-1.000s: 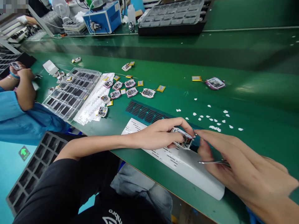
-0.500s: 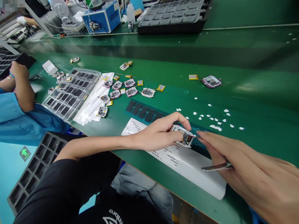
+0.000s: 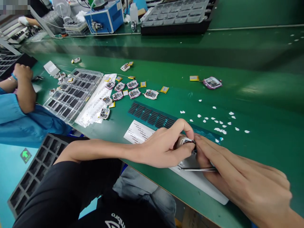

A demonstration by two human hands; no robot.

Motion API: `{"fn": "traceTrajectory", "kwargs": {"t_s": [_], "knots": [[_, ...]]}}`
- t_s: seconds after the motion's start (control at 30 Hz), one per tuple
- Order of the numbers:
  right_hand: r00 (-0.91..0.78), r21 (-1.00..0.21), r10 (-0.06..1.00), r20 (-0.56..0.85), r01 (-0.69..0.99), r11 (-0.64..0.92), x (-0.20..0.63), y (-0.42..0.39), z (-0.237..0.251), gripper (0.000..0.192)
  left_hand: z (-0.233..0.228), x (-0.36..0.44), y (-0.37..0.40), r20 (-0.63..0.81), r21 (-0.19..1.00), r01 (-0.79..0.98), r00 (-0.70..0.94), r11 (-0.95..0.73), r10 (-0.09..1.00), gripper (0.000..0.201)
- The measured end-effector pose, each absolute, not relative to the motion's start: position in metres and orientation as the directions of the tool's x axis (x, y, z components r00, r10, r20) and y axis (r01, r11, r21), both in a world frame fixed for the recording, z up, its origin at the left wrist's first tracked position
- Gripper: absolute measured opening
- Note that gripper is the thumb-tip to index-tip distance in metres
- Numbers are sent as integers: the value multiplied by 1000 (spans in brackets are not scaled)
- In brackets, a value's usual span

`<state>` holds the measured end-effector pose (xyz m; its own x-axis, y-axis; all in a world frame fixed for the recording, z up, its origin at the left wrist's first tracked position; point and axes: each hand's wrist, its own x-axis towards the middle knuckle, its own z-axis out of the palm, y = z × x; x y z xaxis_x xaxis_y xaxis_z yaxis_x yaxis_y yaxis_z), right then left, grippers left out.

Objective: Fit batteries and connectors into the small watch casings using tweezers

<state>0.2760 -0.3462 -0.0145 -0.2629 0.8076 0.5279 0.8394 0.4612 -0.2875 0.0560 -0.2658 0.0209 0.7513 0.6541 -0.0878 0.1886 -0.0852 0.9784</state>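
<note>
Loose watch modules beyond hands

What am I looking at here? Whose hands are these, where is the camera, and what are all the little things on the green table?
There is no machine here. The picture comes from a camera worn on a person's head, looking down at that person's own two bare hands.

The left hand grips a small square watch-like case, open so that its electronics show. The right hand touches the same case with its fingertips and also carries thin metal tweezers.

Both hands work over a white label sheet on the green table. Farther off lie more open cases with small yellow packs beside them, a clear tray of dark parts, a strip of black pads and scattered white paper bits.

At the left edge, the blue sleeve belongs to another person.
</note>
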Motion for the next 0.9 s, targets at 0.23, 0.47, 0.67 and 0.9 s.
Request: {"fn": "traceTrajectory", "kwargs": {"t_s": [0.23, 0.47, 0.67, 0.9], "knots": [[-165, -438, 808, 566, 770, 464, 262, -336, -3, 23, 17, 57, -266, -36, 970, 191, 729, -153, 684, 15], [-77, -684, 946, 315, 673, 283, 252, -331, 16, 36, 15, 58, -269, -35, 968, 185, 767, -169, 640, 17], [-43, -754, 976, 214, 628, 193, 248, -332, 17, 41, 17, 58, -270, -77, 968, 209, 771, -136, 632, 22], [-5, -718, 968, 251, 670, 190, 248, -338, 9, 40, 8, 58, -270, -10, 943, 214, 783, -254, 622, 25]]}}
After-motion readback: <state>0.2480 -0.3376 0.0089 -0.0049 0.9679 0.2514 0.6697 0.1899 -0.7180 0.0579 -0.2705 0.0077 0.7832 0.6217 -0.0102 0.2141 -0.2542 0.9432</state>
